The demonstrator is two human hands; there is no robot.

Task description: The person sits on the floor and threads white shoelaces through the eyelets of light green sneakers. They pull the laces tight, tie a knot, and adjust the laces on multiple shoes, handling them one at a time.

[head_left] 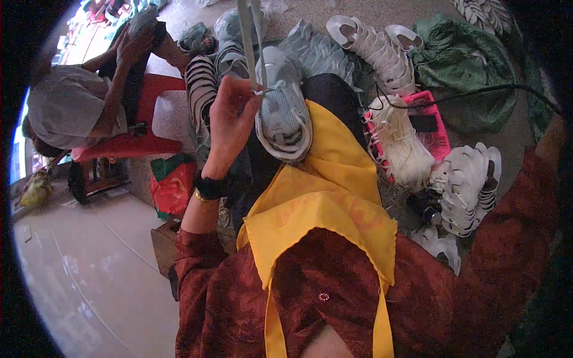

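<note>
Sneaker (279, 98), pale gray, rests at your lap against the yellow apron (322, 209), toe pointing away, as your left hand (234, 116) pinches a lace (248, 48) between thumb and finger; your right hand is out of frame, its grip impossible to tell.

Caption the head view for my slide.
Left hand pinching the lace of a pale grey sneaker beside a yellow apron.
</note>
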